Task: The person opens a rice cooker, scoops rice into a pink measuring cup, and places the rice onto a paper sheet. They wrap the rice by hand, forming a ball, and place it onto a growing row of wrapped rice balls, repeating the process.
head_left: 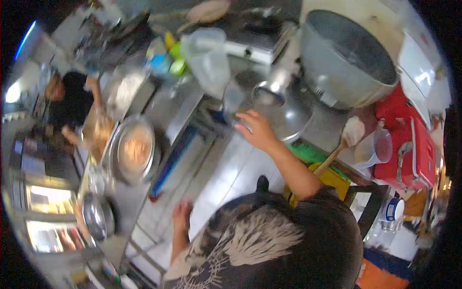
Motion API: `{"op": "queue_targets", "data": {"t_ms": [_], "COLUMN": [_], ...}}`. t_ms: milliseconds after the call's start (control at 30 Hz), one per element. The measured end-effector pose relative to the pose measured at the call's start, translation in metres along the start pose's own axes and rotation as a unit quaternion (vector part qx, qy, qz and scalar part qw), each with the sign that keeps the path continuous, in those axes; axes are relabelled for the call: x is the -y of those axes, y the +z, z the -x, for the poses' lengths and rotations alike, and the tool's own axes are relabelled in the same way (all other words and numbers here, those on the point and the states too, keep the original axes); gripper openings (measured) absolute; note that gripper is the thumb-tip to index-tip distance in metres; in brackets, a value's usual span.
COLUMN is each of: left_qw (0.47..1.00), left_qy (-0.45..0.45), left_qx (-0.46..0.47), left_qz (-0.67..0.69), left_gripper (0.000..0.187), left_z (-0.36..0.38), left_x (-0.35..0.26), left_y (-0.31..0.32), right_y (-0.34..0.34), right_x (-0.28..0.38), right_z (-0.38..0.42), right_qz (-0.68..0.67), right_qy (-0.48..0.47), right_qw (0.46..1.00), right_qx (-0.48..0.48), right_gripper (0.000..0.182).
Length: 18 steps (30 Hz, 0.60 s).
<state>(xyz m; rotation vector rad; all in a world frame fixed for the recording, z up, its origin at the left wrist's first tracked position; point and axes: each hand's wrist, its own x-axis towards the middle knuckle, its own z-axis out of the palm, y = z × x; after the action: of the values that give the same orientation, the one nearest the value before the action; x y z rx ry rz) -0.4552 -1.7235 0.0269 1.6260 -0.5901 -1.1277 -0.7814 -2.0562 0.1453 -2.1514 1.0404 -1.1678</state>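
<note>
My right hand [257, 127] reaches forward with its fingers apart and holds nothing. Its fingertips overlap the near side of a wide steel bowl [291, 118] in this view. Just beyond them, a shiny metal cup [269, 94] is tilted with its mouth toward me. A large grey pot [346, 60] stands to the right of the cup. My left hand [182, 213] hangs low over the tiled floor, away from the counters, its fingers smeared by motion.
At left, a steel basin [114, 153] of orange-brown food stands on the counter near a person [72, 101] in black. A clear plastic jug [207, 58] stands at the back. On the right are a wooden paddle [337, 147], a measuring jug [375, 147] and a red cooler [423, 149].
</note>
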Motion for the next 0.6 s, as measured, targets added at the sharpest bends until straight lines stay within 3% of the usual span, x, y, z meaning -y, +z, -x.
{"op": "queue_targets", "data": {"t_ms": [33, 67, 133, 233, 533, 600], "left_qw": [0.998, 0.998, 0.978, 0.95, 0.839, 0.831], "left_qy": [-0.021, -0.006, -0.036, -0.093, -0.186, -0.228], "left_qx": [0.002, 0.055, 0.148, 0.253, 0.501, 0.502], "left_qz": [0.056, 0.027, 0.144, 0.157, 0.1, 0.07], "left_gripper": [0.035, 0.044, 0.039, 0.034, 0.027, 0.03], "left_z": [-0.006, -0.015, -0.007, 0.005, 0.054, 0.075], "left_x": [-0.039, -0.055, -0.108, -0.141, -0.086, -0.076], "left_y": [0.033, 0.044, 0.086, 0.122, 0.183, 0.181], "right_y": [0.006, 0.01, 0.024, 0.017, -0.012, -0.012], "right_x": [0.022, 0.044, 0.065, 0.112, 0.165, 0.172], "right_z": [0.02, 0.043, 0.09, 0.134, 0.256, 0.287], "right_qz": [-0.044, -0.085, -0.126, -0.18, 0.014, 0.028], "right_qy": [0.004, 0.009, 0.034, 0.118, 0.155, 0.13], "right_qw": [0.998, 0.994, 0.987, 0.973, 0.985, 0.984], "right_qx": [0.034, 0.063, 0.098, 0.082, -0.078, -0.122], "right_gripper": [0.036, 0.036, 0.033, 0.035, 0.021, 0.017]}}
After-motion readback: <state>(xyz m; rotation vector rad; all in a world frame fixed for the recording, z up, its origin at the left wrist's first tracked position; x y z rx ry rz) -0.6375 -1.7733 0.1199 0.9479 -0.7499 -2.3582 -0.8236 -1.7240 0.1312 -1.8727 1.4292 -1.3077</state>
